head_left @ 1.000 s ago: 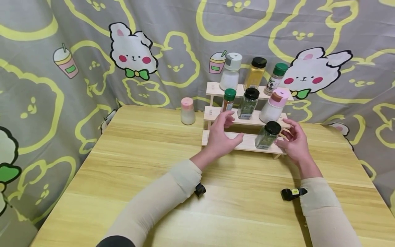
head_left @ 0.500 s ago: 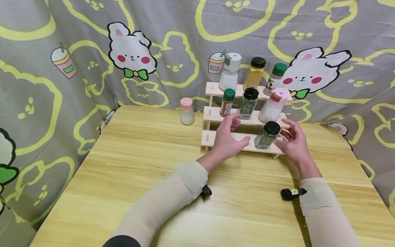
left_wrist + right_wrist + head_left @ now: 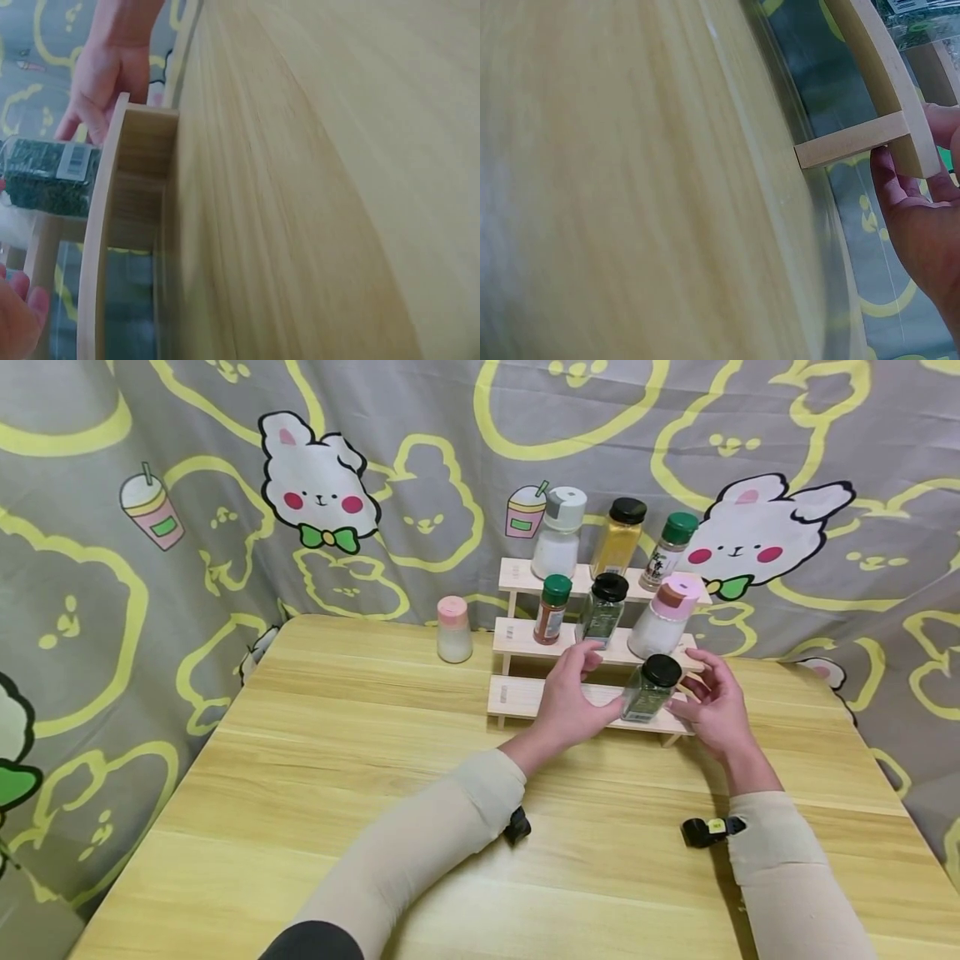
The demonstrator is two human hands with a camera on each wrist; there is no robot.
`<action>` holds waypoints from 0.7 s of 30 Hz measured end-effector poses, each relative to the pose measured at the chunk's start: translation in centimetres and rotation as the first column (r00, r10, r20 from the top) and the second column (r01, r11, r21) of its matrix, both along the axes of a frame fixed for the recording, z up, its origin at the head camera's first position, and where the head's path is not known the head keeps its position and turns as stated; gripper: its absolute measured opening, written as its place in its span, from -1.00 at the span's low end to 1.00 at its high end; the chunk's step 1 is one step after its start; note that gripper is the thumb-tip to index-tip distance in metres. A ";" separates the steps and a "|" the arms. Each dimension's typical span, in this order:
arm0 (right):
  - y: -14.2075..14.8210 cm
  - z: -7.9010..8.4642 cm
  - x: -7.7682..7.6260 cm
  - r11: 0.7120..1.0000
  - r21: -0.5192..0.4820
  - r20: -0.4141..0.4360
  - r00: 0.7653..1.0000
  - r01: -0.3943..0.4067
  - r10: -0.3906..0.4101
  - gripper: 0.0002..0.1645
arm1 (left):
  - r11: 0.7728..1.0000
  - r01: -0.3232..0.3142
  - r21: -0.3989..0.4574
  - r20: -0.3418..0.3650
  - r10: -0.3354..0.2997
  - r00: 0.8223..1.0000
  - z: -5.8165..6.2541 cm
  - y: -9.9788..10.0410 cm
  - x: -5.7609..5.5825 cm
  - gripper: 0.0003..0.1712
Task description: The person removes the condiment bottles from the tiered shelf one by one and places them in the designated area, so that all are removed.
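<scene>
A three-tier wooden spice rack point(image 3: 517, 695) stands on the table. On its bottom tier, near the right end, is a black-capped glass jar of dried green herbs point(image 3: 647, 693), label visible in the left wrist view. My left hand point(image 3: 572, 697), also in the left wrist view, is just left of it, thumb and fingers spread, thumb tip beside the glass; whether they touch is unclear. My right hand point(image 3: 718, 703) holds the rack's right end. In the right wrist view its fingers point(image 3: 889, 184) curl round the end of the shelf by the leg.
A pink-capped shaker point(image 3: 453, 631) stands left of the rack. Green-capped point(image 3: 552, 610), black-capped point(image 3: 602, 612) and pink-capped point(image 3: 664, 617) jars fill the middle tier. White-capped point(image 3: 557, 533), yellow point(image 3: 617, 539) and another green-capped jar point(image 3: 667, 552) stand on top. A patterned curtain hangs behind.
My left hand has moved right along the rack's front, from beside the green-capped jar to the herb jar on the bottom tier. The right hand and the jars have stayed put.
</scene>
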State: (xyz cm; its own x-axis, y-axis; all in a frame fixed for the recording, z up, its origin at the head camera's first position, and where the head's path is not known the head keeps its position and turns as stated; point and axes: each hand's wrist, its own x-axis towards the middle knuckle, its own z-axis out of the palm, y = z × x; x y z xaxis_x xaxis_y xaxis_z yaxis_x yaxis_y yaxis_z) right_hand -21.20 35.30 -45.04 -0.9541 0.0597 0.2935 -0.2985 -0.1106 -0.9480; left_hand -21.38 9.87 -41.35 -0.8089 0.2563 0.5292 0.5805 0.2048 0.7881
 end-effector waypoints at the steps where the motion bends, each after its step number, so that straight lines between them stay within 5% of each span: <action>1: 0.0 0.0 0.0 1.000 0.001 -0.002 1.000 0.000 0.000 0.11 | 1.000 0.000 -0.006 0.001 0.000 1.000 -0.1 0.2 0.0 -0.11; 21: 0.2 -0.1 -0.1 1.000 -0.006 -0.004 1.000 -0.007 0.007 0.11 | 0.993 -0.027 -0.114 0.084 0.037 0.996 -1.3 3.3 0.1 -0.04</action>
